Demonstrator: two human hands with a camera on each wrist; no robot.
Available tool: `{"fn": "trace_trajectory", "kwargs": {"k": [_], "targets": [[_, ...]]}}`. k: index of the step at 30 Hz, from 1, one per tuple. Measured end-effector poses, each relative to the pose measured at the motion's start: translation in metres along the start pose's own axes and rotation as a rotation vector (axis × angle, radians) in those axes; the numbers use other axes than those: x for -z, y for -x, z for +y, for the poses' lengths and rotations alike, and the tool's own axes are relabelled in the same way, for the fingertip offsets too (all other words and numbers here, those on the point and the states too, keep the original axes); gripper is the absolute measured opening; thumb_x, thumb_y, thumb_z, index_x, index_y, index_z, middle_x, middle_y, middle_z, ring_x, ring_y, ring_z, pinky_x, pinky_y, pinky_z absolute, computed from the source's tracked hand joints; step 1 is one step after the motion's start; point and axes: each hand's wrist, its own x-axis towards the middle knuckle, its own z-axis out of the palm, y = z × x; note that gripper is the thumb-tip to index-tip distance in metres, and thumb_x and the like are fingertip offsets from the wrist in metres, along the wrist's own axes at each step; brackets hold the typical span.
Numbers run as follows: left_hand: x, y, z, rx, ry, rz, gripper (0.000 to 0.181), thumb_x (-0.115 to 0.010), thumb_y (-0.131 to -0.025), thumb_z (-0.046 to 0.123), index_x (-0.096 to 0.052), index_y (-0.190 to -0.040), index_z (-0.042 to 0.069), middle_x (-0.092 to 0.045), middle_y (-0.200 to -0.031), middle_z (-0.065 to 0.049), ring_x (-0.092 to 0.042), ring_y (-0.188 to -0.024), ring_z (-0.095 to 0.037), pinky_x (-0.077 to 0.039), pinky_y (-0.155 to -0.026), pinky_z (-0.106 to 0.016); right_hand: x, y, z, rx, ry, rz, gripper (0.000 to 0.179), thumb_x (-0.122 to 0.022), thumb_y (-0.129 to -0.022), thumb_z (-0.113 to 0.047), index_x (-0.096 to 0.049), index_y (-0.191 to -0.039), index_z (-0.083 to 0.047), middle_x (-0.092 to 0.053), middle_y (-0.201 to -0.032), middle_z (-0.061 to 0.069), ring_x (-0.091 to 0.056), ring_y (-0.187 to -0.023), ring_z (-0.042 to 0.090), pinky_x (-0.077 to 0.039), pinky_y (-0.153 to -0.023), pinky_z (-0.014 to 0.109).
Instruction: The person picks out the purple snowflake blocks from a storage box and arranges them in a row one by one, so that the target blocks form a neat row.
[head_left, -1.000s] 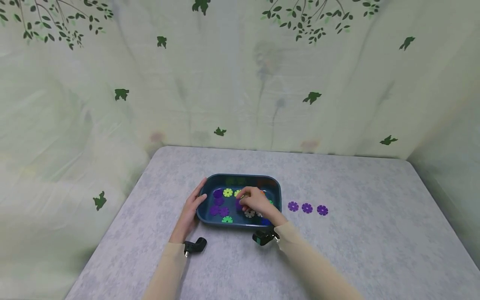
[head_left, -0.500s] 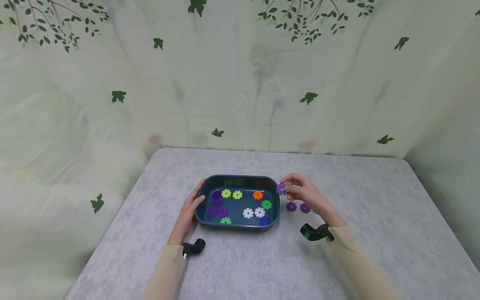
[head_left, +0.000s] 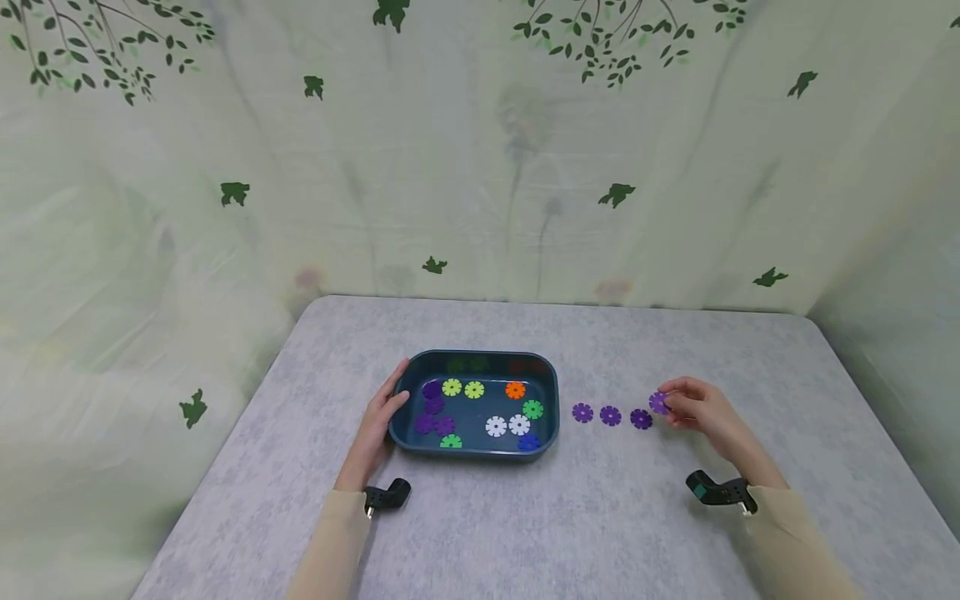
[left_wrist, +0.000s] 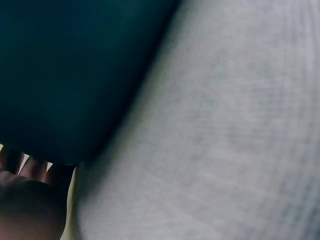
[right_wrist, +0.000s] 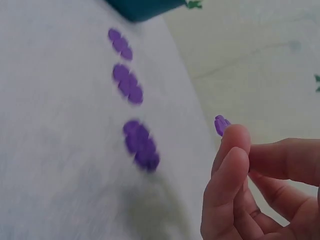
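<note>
While the left grip (head_left: 377, 423) is holding the tray (head_left: 472, 454) by its left side, thumb over the rim and fingers along the outer wall, the right grip (head_left: 708, 414) is pinching a purple disc (head_left: 658, 403) between thumb and fingertips. This disc is hanging just beyond the right end of a row of three purple discs (head_left: 611, 416), apparently tilted and raised above the surface (head_left: 480, 533). The step in hand is judged to be setting it down as the fourth in line. Good practice is calling for levelling the disc, drawing it slightly towards the person, matching the existing gaps, and parting the fingers evenly; the end disc (right_wrist: 141, 145) is lying close enough for a knock. Inside the tray, more purple discs (head_left: 445, 425) are lying bunched at the left, some apparently overlapping. Beyond, a leaf-printed backdrop (head_left: 480, 183) is hanging behind the surface.
</note>
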Motion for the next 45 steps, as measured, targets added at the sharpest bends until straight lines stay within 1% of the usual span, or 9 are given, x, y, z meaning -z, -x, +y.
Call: {"fn": "trace_trajectory", "kwargs": {"k": [6,12,15,19,24,28,34,40,45], "targets": [[0.001,0.001,0.0,-0.003,0.009,0.003,0.052,-0.047,-0.102,0.016,-0.032,-0.151,0.021,-0.025,-0.156,0.005,-0.014,-0.142,-0.011,-0.007,-0.114,-0.042,0.006,0.005,0.017,-0.049,0.057,0.037,0.031,-0.05,-0.097,-0.005,-0.048,-0.118,0.018,-0.063,-0.089,0.01,-0.063,-0.07,0.012,-0.055,-0.065,0.029],[0.001,0.002,0.002,-0.001,0.007,0.006,0.052,-0.047,-0.102,0.018,-0.032,-0.151,0.021,-0.025,-0.156,0.006,-0.014,-0.142,-0.01,-0.007,-0.114,-0.042,-0.003,0.006,0.02,-0.08,0.232,0.103,0.026,-0.048,-0.096,-0.002,-0.054,-0.115,0.015,-0.063,-0.089,0.014,-0.063,-0.068,0.017,-0.055,-0.06,0.029],[0.001,0.002,0.002,-0.003,0.008,0.006,0.052,-0.047,-0.102,0.017,-0.032,-0.151,0.021,-0.025,-0.155,0.006,-0.014,-0.142,-0.01,-0.007,-0.114,-0.041,-0.006,0.004,0.017,-0.082,0.276,0.13,0.026,-0.049,-0.096,-0.003,-0.055,-0.115,0.012,-0.062,-0.09,0.015,-0.062,-0.068,0.017,-0.053,-0.058,0.028],[0.001,0.001,0.001,-0.007,0.009,0.008,0.052,-0.047,-0.102,0.017,-0.032,-0.151,0.021,-0.025,-0.155,0.006,-0.015,-0.142,-0.009,-0.007,-0.114,-0.041,-0.011,-0.001,0.009,-0.048,0.234,0.12,0.028,-0.05,-0.098,-0.009,-0.055,-0.118,0.01,-0.06,-0.097,0.018,-0.063,-0.07,0.018,-0.054,-0.062,0.027],[0.0,0.0,0.001,-0.007,0.002,0.008,0.051,-0.047,-0.102,0.017,-0.033,-0.151,0.022,-0.026,-0.155,0.006,-0.015,-0.142,-0.009,-0.008,-0.114,-0.041,-0.025,-0.011,-0.01,0.003,0.105,0.03,0.036,-0.05,-0.1,-0.016,-0.05,-0.124,0.01,-0.056,-0.106,0.027,-0.062,-0.077,0.018,-0.054,-0.071,0.027],[0.0,-0.002,-0.001,-0.01,0.008,0.005,0.051,-0.047,-0.102,0.017,-0.033,-0.151,0.021,-0.026,-0.155,0.007,-0.015,-0.142,-0.009,-0.008,-0.114,-0.041,-0.05,-0.02,-0.03,0.051,0.012,-0.051,0.037,-0.05,-0.1,-0.015,-0.048,-0.124,0.012,-0.055,-0.105,0.028,-0.061,-0.081,0.02,-0.054,-0.075,0.029],[0.0,-0.003,-0.002,0.001,0.015,0.0,0.052,-0.048,-0.102,0.019,-0.033,-0.151,0.022,-0.026,-0.155,0.006,-0.014,-0.142,-0.01,-0.007,-0.114,-0.041,-0.102,-0.034,-0.056,0.107,-0.088,-0.165,0.032,-0.051,-0.098,-0.012,-0.051,-0.12,0.012,-0.058,-0.1,0.022,-0.062,-0.079,0.024,-0.054,-0.076,0.035],[-0.001,-0.002,-0.002,-0.003,0.006,0.007,0.051,-0.048,-0.101,0.018,-0.033,-0.151,0.022,-0.026,-0.155,0.007,-0.016,-0.142,-0.009,-0.008,-0.114,-0.04,-0.159,-0.045,-0.074,0.127,-0.132,-0.278,0.027,-0.055,-0.096,-0.009,-0.057,-0.116,0.009,-0.061,-0.099,0.014,-0.062,-0.075,0.022,-0.055,-0.076,0.041],[0.001,-0.001,-0.003,-0.008,0.006,0.012,0.052,-0.048,-0.101,0.018,-0.033,-0.151,0.021,-0.027,-0.155,0.007,-0.015,-0.142,-0.009,-0.008,-0.114,-0.04,-0.204,-0.053,-0.08,0.147,-0.137,-0.355,0.027,-0.055,-0.096,-0.006,-0.057,-0.118,0.009,-0.059,-0.105,0.026,-0.062,-0.072,0.018,-0.055,-0.071,0.038]]}}
